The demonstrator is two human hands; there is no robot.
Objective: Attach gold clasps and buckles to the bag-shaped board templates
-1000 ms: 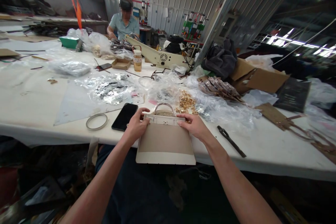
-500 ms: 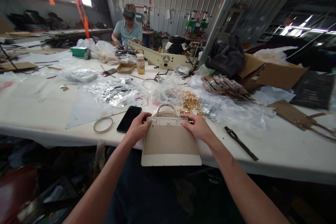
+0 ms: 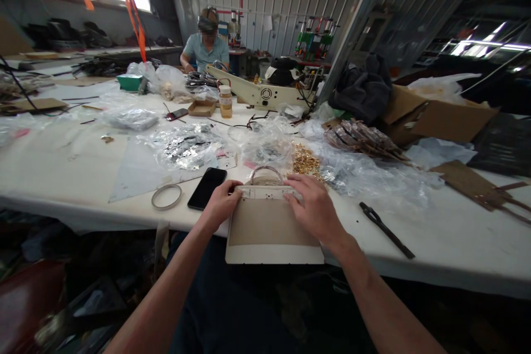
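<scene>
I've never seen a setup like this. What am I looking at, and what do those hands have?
There is no robot here: a person works with two bare hands, seen by a camera worn on the head, looking forward and down. The left hand grips a flat beige panel by its top edge; the right hand touches that edge's other end, how firmly is unclear. A looped handle rises just beyond. On the white table lie a black phone, a pale ring, gold-coloured pieces, clear plastic and a dark tool. Another person is on the far side.
</scene>
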